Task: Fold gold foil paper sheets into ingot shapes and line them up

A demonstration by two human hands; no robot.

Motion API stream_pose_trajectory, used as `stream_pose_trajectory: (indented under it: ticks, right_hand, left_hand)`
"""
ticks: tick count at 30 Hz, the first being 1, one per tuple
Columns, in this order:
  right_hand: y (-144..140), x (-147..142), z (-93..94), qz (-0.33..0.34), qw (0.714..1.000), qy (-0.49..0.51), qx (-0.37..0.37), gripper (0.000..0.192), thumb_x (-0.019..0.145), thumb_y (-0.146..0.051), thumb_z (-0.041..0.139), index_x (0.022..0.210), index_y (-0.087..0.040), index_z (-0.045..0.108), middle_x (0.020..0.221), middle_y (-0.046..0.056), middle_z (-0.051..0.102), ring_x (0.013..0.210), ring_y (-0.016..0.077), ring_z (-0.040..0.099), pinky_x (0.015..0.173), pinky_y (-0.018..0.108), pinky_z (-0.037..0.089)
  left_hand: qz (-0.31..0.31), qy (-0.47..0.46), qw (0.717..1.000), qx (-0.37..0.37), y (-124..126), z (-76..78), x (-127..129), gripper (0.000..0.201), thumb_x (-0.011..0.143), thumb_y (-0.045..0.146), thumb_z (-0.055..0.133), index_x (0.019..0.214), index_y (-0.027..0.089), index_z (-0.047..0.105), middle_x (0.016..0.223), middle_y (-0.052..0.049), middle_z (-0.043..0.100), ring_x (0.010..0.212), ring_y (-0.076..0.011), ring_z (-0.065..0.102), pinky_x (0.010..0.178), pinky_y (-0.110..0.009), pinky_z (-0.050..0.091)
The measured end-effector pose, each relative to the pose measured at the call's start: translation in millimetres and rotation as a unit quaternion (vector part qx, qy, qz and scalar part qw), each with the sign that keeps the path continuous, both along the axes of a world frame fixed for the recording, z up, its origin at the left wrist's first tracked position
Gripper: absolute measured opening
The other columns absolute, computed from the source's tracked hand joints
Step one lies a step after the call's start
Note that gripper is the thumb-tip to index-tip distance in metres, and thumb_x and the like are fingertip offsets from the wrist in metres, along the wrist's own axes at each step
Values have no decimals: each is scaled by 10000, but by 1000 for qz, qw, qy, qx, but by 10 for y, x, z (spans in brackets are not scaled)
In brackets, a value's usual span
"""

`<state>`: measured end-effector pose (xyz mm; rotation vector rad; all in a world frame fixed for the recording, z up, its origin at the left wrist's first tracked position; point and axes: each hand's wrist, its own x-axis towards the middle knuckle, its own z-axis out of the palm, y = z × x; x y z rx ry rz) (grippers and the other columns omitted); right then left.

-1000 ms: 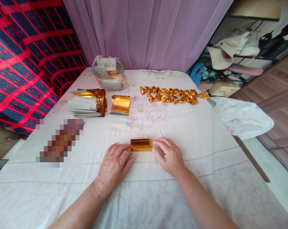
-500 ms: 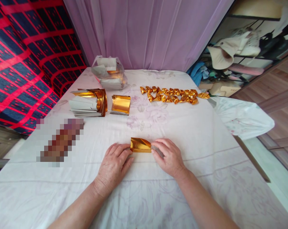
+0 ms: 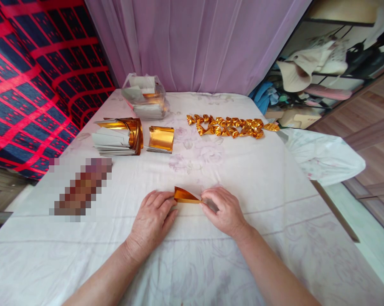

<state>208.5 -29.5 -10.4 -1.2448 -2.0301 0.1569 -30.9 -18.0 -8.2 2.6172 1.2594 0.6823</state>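
Observation:
A sheet of gold foil paper (image 3: 186, 196) stretches between my two hands near the middle of the table, its near edge folded into a narrow strip. My left hand (image 3: 155, 210) pinches the sheet's left end between thumb and fingers. At the other end my right hand (image 3: 223, 209) grips the right corner, thumb below and fingers curled over. The far right part of the sheet is folded down, while its left far corner still stands up in a point. Fingertips hide both ends of the paper.
Beyond my left hand lie a small stack of gold paper (image 3: 161, 139), a larger fanned stack (image 3: 118, 138) and a clear bag of sheets (image 3: 145, 100). Folded gold pieces (image 3: 230, 126) lie in rows at the back right. A pixelated object (image 3: 82, 187) is at left on the tablecloth (image 3: 192, 263).
The far side of the gold paper has been folded down toward me on the right, so less of its surface shows. My right hand has shifted slightly; the left stays put.

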Motion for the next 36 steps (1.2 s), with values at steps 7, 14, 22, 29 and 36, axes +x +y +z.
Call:
stream_pose_trajectory:
  ticks: [7,14,22,29,36]
  right_hand:
    - [-3,4,-55,-6,1000,-29,-8,181,861,-154,548,1023,-216,599,800,11,691,720,164,644,703,307,502]
    - [12,9,-19,12,999,-38,-13,198,786,-59,510,827,-222,615,761,8,681,716,161,626,687,292,489]
    - [3,18,-42,34,999,40,-9,330,672,-4,463,888,-225,580,891,22,712,832,169,664,766,308,519]
    - [-42,-5,42,15,997,53,-50,204,777,-110,495,902,-227,605,809,11,710,746,168,674,699,293,534]
    - [-57,-32,47,-47,976,179,-118,60,845,-237,548,892,-222,582,708,-9,677,619,135,646,586,226,521]
  left_hand:
    - [-4,3,1000,0,-2,-2,4,163,926,274,517,997,193,639,1114,-89,666,1025,-250,609,980,-511,464]
    - [12,-13,1000,0,-11,0,4,103,906,240,534,959,195,611,1173,-97,636,1055,-262,585,949,-493,481]
    - [35,-60,997,22,-20,64,10,256,877,179,545,1131,184,510,1221,-133,595,1101,-263,571,954,-482,474]
    - [13,-48,997,61,-26,80,-27,189,927,256,544,1109,239,594,1256,-91,611,1171,-264,555,1050,-524,382]
    - [8,-78,996,35,-46,99,-24,256,940,259,518,1193,236,544,1001,-21,731,1024,-207,647,1112,-504,305]
